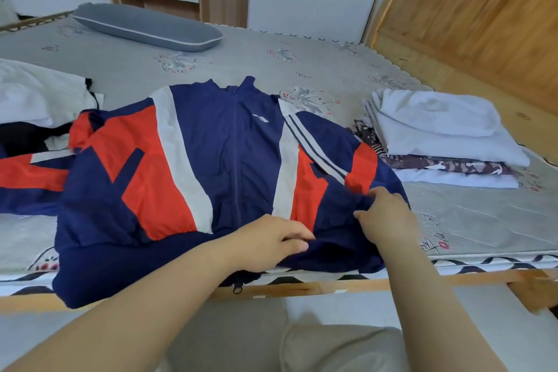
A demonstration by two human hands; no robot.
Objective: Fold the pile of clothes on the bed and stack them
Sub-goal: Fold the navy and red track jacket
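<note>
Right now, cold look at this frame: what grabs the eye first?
The navy, red and white jacket spread front-up across the bed's near edge dominates. Both hands work its hem at lower right: the left hand and right hand each pinch the navy fabric. To the right sits a stack of folded clothes; a grey pillow lies at the far side.
</note>
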